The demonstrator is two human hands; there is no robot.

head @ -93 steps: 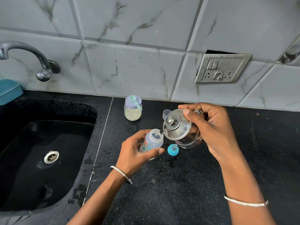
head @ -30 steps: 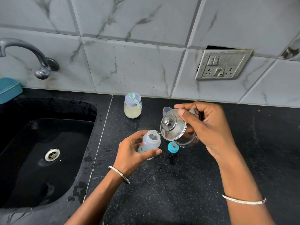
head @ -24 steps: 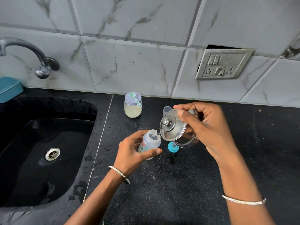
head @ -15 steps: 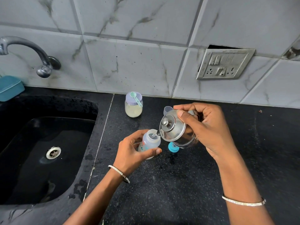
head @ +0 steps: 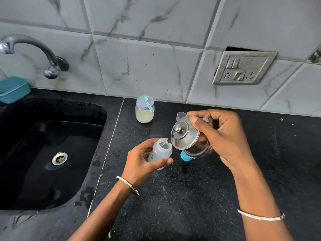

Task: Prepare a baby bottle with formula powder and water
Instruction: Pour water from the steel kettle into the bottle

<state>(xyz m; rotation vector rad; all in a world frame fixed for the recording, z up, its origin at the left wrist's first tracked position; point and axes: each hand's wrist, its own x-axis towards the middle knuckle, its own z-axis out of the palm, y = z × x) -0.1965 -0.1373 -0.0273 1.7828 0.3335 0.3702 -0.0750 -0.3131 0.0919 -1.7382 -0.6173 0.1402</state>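
The person is wearing a thin patterned silver bangle (head: 127, 185) behind the left hand (head: 139, 164) and a similar silver band (head: 260, 217) behind the right hand (head: 225, 140), with both forearms bare.

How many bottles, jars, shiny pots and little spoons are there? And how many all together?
baby bottle: 1
jar: 1
steel pot: 1
scoop: 1
Total: 4

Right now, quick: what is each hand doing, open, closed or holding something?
Left hand: grips the baby bottle.
Right hand: grips the steel kettle, tilted over the bottle's mouth.
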